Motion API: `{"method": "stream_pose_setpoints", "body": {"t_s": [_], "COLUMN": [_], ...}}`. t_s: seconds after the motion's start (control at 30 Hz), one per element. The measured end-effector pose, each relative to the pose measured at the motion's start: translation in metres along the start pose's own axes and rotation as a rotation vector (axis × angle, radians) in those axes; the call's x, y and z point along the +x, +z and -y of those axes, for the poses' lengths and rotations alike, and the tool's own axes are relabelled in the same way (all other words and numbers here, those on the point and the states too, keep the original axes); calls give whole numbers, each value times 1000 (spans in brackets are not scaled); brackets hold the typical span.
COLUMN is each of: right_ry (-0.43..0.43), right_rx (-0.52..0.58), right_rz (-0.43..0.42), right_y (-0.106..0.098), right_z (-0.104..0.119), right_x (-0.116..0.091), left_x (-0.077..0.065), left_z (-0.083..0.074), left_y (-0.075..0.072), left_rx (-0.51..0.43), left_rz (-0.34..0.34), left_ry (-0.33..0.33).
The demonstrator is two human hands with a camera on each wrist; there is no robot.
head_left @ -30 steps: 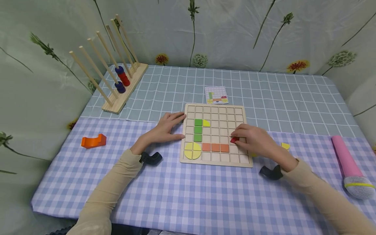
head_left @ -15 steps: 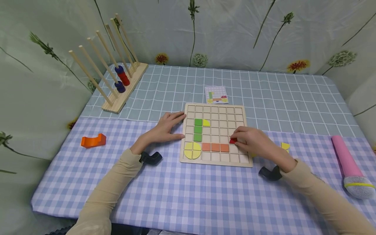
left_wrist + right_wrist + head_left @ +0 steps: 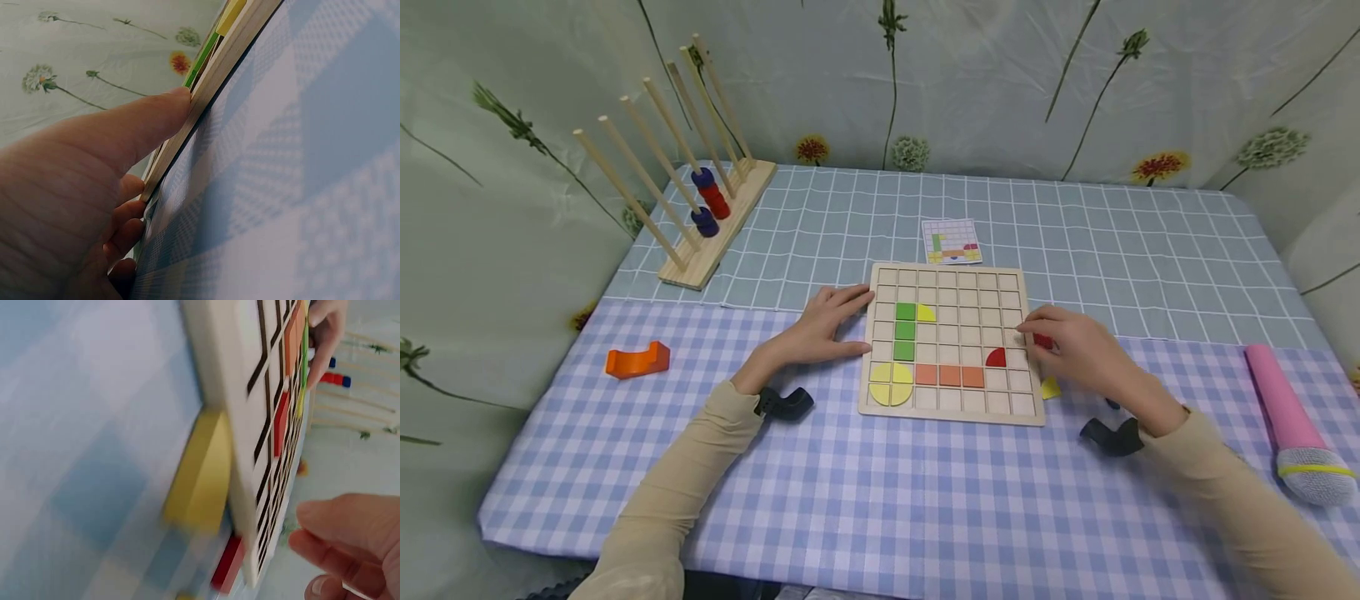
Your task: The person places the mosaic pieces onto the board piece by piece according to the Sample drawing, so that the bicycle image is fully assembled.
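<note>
A wooden grid board (image 3: 951,417) holds green squares (image 3: 905,330), orange squares (image 3: 950,377), a yellow disc of quarter pieces (image 3: 891,385) and a red quarter piece (image 3: 996,358). My left hand (image 3: 823,329) rests its thumb and fingertips along the board's left edge, fingers extended. Past the right edge, my right hand (image 3: 1067,346) hovers above a second red piece (image 3: 1043,341), which shows lying by the board in the right wrist view. That hand's thumb and index finger (image 3: 315,509) hold nothing there. Close by lies a yellow piece (image 3: 1049,388), against the board's side.
A printed pattern card (image 3: 952,242) lies behind the board. At the back left stands a peg rack (image 3: 718,250) with red and blue beads. An orange block (image 3: 638,360) is at left, a pink toy microphone (image 3: 1296,425) at far right.
My right hand has let go of the red quarter piece, leaving it in a board cell, and moved right past the board's edge. The left hand stays put.
</note>
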State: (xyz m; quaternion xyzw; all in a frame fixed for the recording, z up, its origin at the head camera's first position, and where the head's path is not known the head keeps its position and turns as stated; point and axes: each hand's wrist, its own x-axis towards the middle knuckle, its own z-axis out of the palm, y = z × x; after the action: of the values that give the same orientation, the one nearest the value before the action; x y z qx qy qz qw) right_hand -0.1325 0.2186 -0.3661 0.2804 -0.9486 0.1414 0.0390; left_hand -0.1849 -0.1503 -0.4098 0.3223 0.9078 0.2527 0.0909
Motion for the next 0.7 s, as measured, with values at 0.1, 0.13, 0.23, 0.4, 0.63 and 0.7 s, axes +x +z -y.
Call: {"method": "stream_pose_setpoints", "body": {"t_s": [0.1,0.13,0.23,0.4,0.63,0.7], "right_ry": [75,97,142,172,178,177], "right_rx": [-27,-35,-48,-61,-38,-29], "right_rz": [18,26,56,91,118,120], "right_y": [-4,-5,-6,-4,-2,-1], "right_z": [-6,-7,-11,-15,-18,-18], "right_x": [-2,-3,-5,-8,-7,-7], "left_x": [0,0,0,0,0,0], "left_z": [0,0,-1,-1,-1,-1], "left_y": [0,0,0,-1,-1,-1], "left_rx": [-4,-5,-7,-10,-16,-14], "left_rz": [-1,-2,-5,-3,3,5], "left_ry": [1,1,2,-1,-13,-14]}}
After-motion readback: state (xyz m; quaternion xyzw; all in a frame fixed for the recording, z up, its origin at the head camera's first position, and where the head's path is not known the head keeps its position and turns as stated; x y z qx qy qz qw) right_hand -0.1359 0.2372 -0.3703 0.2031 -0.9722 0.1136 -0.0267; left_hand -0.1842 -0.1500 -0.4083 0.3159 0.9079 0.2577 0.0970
